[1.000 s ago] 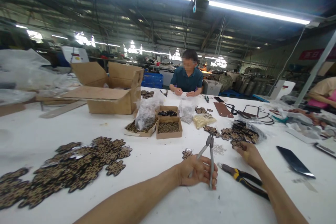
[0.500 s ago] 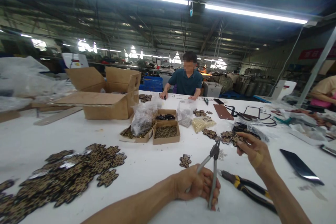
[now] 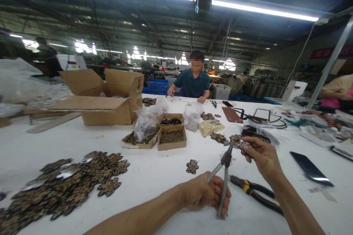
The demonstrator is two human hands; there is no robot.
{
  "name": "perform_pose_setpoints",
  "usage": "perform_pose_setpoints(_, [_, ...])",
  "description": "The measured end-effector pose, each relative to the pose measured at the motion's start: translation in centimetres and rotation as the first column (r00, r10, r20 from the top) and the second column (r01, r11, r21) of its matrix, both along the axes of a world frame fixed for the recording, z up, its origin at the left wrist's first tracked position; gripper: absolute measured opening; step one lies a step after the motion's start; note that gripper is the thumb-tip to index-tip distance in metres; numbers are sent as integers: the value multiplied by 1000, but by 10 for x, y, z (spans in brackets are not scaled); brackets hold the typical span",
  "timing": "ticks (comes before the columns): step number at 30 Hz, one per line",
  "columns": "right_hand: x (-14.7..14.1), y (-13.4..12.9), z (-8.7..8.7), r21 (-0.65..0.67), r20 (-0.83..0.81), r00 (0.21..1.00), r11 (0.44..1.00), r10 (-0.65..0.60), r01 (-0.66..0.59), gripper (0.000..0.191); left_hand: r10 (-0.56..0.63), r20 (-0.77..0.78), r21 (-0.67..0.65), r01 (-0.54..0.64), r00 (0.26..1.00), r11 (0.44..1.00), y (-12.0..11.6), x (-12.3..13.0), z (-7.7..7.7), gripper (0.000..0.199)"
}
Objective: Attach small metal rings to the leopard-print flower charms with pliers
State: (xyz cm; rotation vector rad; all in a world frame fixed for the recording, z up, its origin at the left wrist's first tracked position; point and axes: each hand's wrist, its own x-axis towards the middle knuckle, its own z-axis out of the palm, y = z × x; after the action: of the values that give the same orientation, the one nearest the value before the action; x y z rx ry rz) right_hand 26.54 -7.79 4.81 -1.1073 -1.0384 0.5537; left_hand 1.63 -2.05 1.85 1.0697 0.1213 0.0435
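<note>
My left hand (image 3: 202, 192) is wrapped round the grey handles of a pair of pliers (image 3: 226, 159), whose jaws point up and away from me. The handles are spread in a narrow V. Between the thumb and fingers of my right hand (image 3: 263, 156) is a small leopard-print patch (image 3: 242, 147), close to the right of the plier tips; part of it is hidden by the fingers. A single bear-shaped leopard-print patch (image 3: 192, 166) lies on the table beyond my left hand. Below my right hand rest black-and-yellow pliers (image 3: 255, 192).
A heap of leopard-print patches (image 3: 74, 181) covers the table's left front. Small boxes of brass-coloured pieces (image 3: 172, 137) stand mid-table, near a large open carton (image 3: 107, 115) and a bag of yellowish bits (image 3: 211, 127). A co-worker (image 3: 193, 82) sits opposite. A dark phone-like slab (image 3: 311, 169) lies right.
The patch in my right hand has turned and now shows a paler, shiny side near the plier jaws. My left hand keeps its grip on the pliers. The whole view has shifted slightly.
</note>
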Motion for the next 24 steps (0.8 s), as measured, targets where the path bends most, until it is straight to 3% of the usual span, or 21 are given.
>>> perform_pose_setpoints(14, [-8,-5,13,-7,46,999,1000,-20,21,35,13,-45,58,-11,999,998,-5,4,5,50])
perform_pose_setpoints(24, [-4,-12,18,-82,179,978,990,-103,119,43,69,-99,125,-56,993,991,-7,8,-5,44])
